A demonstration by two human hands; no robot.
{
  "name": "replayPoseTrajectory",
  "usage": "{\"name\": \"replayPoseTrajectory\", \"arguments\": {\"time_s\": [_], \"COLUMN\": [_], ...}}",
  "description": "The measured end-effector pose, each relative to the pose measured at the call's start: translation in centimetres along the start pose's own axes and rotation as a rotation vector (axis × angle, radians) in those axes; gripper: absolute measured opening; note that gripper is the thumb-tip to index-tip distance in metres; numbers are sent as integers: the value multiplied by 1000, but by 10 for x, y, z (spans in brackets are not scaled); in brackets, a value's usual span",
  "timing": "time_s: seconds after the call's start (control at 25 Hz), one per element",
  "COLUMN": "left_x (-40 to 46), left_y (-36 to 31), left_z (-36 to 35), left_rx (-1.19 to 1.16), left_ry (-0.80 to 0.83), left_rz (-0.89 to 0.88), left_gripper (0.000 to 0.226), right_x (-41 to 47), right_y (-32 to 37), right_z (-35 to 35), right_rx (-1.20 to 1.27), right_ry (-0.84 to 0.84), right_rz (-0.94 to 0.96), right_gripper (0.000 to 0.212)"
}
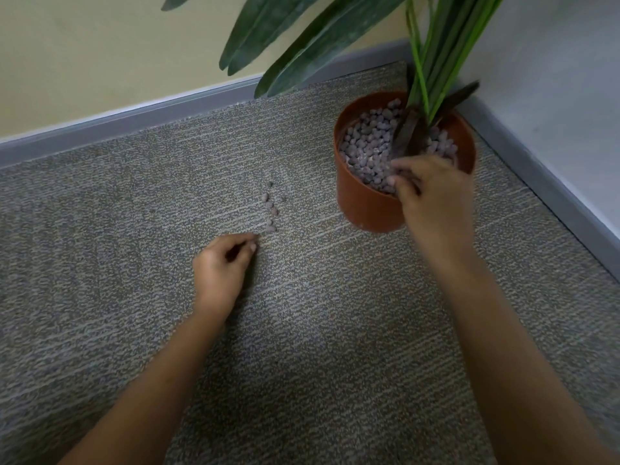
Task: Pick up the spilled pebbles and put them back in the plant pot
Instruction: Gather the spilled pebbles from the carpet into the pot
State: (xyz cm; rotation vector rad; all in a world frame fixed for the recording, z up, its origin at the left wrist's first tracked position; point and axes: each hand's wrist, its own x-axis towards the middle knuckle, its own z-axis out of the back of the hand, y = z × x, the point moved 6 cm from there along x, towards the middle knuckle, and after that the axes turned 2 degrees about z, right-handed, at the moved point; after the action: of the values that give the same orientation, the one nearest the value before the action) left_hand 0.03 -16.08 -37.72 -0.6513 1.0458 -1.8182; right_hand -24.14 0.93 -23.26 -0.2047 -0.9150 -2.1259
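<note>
An orange plant pot [360,204] stands on the carpet in the room's corner, filled with grey-brown pebbles [369,146] around a green plant [432,62]. Several spilled pebbles [271,209] lie in a short line on the carpet left of the pot. My left hand [223,266] rests on the carpet just below that line, fingers curled with a pebble pinched at the fingertips. My right hand [432,196] is over the pot's near rim, fingers spread downward onto the pebbles inside; whether it still holds any is hidden.
Grey patterned carpet [134,213] covers the floor. A grey skirting board [151,112] runs along the yellow wall behind and along the white wall [553,95] at the right. Long dark leaves [302,45] hang over the carpet behind the pot.
</note>
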Motion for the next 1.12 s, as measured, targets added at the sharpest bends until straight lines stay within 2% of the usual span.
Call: {"name": "replayPoseTrajectory", "arguments": {"time_s": [0.08,0.2,0.32,0.4,0.44,0.52,0.6,0.68,0.76,0.84,1.0,1.12], "left_x": [-2,-4,9,21,27,37,45,50,51,50,40,37], "left_y": [9,1,-40,-83,-106,-148,-181,-202,-213,-211,-201,-180], "left_z": [1,3,-2,-13,-21,-42,-58,-68,-72,-72,-65,-56], "left_rx": [-193,-612,-1065,-1210,-1209,-1067,-729,-268,-2,39,-76,-229], "left_ry": [-41,-145,-142,-39,26,144,186,174,182,186,157,80], "left_rz": [179,365,416,365,325,244,102,-136,-305,-361,-419,-355], "left_gripper": [17,19,22,24,25,25,24,24,27,32,32,31], "right_x": [-3,-9,-13,-14,-15,-15,-16,-17,-17,-17,-18,-18], "right_y": [-2,2,3,2,3,3,3,4,4,3,2,1], "right_z": [-5,-5,-7,-7,-7,-7,-7,-7,-7,-7,-8,-7], "right_rx": [-38,-35,1,13,18,24,32,35,42,46,53,69], "right_ry": [-8,-123,-157,-175,-186,-210,-228,-231,-231,-236,-247,-263], "right_rz": [35,53,41,41,44,47,50,65,73,74,64,59], "right_gripper": [18,17,19,20,21,22,21,21,21,21,21,21]}}
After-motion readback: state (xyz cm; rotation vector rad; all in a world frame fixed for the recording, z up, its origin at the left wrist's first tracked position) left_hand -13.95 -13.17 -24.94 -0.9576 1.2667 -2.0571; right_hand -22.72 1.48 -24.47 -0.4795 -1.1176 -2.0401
